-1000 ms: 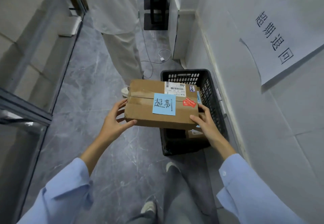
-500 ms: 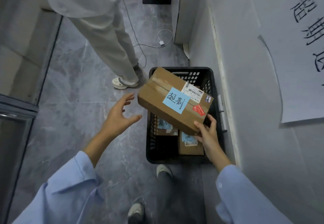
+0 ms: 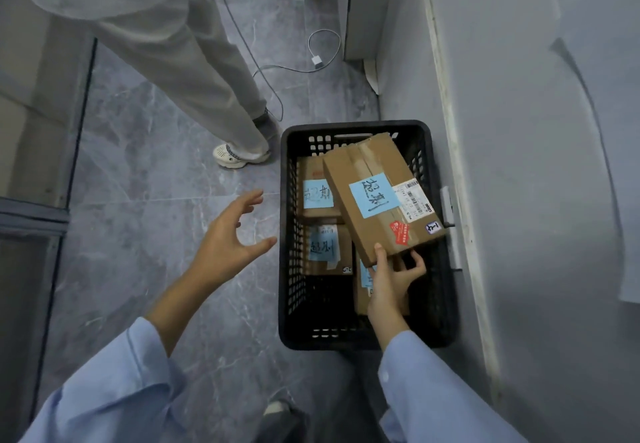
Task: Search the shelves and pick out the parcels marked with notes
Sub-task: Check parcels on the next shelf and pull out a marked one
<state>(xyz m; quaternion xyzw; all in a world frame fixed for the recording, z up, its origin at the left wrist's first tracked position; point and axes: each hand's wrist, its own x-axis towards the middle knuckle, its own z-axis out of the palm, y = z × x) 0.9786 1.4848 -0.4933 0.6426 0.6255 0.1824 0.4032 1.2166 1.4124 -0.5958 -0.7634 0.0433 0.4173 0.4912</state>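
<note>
Two hands over grey marble floor [image 3: 145, 165] beside pale wall [image 3: 519, 200]: left [image 3: 227, 241] empty, spread; right [image 3: 389, 285] clasping parcel [image 3: 360, 165].

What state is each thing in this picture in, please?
Black crate, on the floor, holding blue-noted parcels.
Top parcel, tilted over the black crate, gripped at its near edge.
Right hand, grips the top parcel.
Left hand, open, holding nothing.
</note>
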